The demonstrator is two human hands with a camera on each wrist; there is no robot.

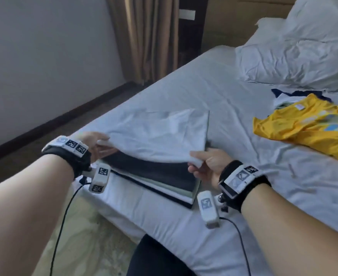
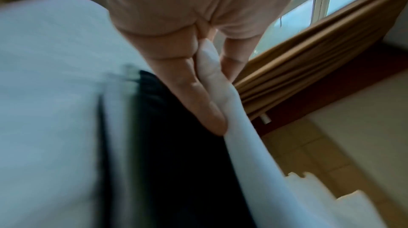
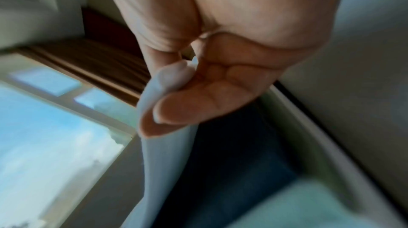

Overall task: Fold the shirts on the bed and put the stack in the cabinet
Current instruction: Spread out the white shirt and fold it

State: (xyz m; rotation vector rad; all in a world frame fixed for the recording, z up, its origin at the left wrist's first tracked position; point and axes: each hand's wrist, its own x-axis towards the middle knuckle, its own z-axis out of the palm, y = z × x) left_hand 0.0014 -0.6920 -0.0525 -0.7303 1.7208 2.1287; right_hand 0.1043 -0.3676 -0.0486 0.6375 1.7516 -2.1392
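In the head view, a white shirt (image 1: 160,134) is held up by its near corners over a stack of folded shirts (image 1: 156,176) that lies close to the near edge of the bed (image 1: 214,92). The left corner is pinched by the left hand (image 1: 95,145), the right corner by the right hand (image 1: 206,163) — the far part of the white shirt lies on the stack, whose top layer is dark. A yellow shirt (image 1: 307,126) is spread toward the right edge of the bed, well apart from the stack, with a crumpled white pillow (image 1: 295,56) beyond it at the far corner. A brown curtain (image 1: 144,36) hangs past the bed's far side.

In the left wrist view, white fabric (image 2: 220,78) is seen clamped between thumb and fingers (image 2: 198,102) — the dark stack top (image 2: 176,144) lies below.

In the right wrist view, which is blurred, the white fabric (image 3: 167,81) is pinched between thumb and curled fingers (image 3: 198,102), above the dark layer (image 3: 232,162).
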